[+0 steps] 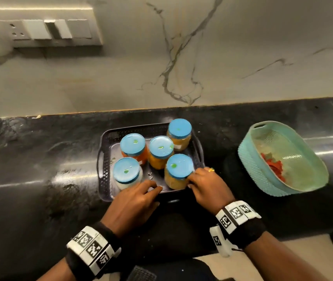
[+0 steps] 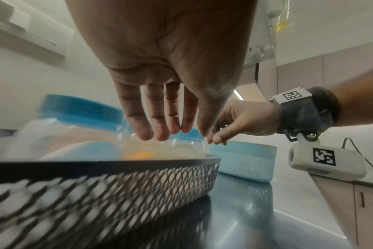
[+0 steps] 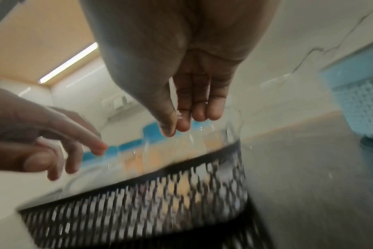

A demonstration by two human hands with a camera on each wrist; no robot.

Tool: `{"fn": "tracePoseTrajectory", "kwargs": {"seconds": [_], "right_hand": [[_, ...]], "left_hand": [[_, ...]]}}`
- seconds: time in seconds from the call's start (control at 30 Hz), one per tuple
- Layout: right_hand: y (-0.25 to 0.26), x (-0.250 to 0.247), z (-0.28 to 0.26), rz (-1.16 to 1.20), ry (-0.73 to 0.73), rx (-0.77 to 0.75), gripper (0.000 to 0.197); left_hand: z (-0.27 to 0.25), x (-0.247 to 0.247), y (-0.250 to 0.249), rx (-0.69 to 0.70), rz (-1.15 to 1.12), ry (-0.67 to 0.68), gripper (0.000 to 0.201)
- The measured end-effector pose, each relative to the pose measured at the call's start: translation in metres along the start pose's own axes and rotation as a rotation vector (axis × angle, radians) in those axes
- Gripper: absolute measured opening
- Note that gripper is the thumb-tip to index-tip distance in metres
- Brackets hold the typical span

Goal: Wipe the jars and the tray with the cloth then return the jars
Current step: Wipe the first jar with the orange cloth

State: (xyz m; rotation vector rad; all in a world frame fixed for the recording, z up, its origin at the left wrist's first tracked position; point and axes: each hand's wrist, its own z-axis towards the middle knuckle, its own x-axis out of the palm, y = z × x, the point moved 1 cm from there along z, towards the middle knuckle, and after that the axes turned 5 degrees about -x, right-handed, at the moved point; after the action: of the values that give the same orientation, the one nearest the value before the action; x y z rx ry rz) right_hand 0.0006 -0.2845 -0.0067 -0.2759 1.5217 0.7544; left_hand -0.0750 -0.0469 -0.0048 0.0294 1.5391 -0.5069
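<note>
Several clear jars with blue lids stand in a black mesh tray [image 1: 100, 159] on the dark counter. Green spots mark the lids. My right hand [image 1: 194, 179] lies against the right side of the front-right jar [image 1: 178, 166], with its fingers fairly straight in the right wrist view [image 3: 181, 124]. My left hand [image 1: 151, 189] hovers over the tray's front rim, between that jar and the front-left jar [image 1: 127, 169]. Its fingers [image 2: 160, 128] hang straight and hold nothing. A red cloth [image 1: 274, 167] lies in the teal basket [image 1: 248, 159] to the right.
The marble wall rises behind the counter, with a switch panel [image 1: 46, 29] at upper left. The teal basket [image 2: 245, 161] stands close to the tray's right end. The counter's front edge runs just below my wrists. Both wrist views are motion-blurred.
</note>
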Motion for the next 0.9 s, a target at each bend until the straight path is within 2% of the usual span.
{"fn": "tracePoseTrajectory", "kwargs": {"seconds": [0.1,0.2,0.27,0.33,0.4,0.5,0.57,0.7,0.9], "right_hand": [[-0.016,-0.053,-0.002,-0.020,-0.126,0.017,0.012],[-0.068,-0.121,-0.005,0.037,-0.232,0.153,0.008],[-0.112,-0.158,-0.007,-0.006,-0.229,0.253,0.010],[-0.153,-0.178,-0.008,-0.113,-0.095,0.337,0.016],[-0.185,-0.181,-0.005,-0.231,0.172,0.374,0.021],[-0.215,-0.165,0.004,-0.389,0.581,0.284,0.039],[-0.230,-0.150,0.010,-0.460,0.753,0.178,0.051],[-0.261,-0.115,0.036,-0.471,0.886,0.073,0.059],[-0.265,-0.090,0.044,-0.450,1.014,0.069,0.070]], "left_hand": [[0.031,-0.014,-0.020,0.063,-0.002,-0.017,0.036],[0.065,-0.029,-0.043,0.094,-0.020,-0.057,0.043],[0.084,-0.036,-0.058,0.129,-0.027,-0.064,0.038],[0.099,-0.039,-0.070,0.156,-0.035,-0.064,0.037],[0.115,-0.039,-0.079,0.160,-0.043,-0.086,0.038],[0.139,-0.040,-0.082,0.173,-0.068,-0.082,0.039],[0.156,-0.042,-0.085,0.199,-0.056,-0.085,0.041],[0.178,-0.048,-0.094,0.207,-0.008,-0.160,0.045],[0.178,-0.052,-0.082,0.162,0.013,-0.145,0.047]]}}
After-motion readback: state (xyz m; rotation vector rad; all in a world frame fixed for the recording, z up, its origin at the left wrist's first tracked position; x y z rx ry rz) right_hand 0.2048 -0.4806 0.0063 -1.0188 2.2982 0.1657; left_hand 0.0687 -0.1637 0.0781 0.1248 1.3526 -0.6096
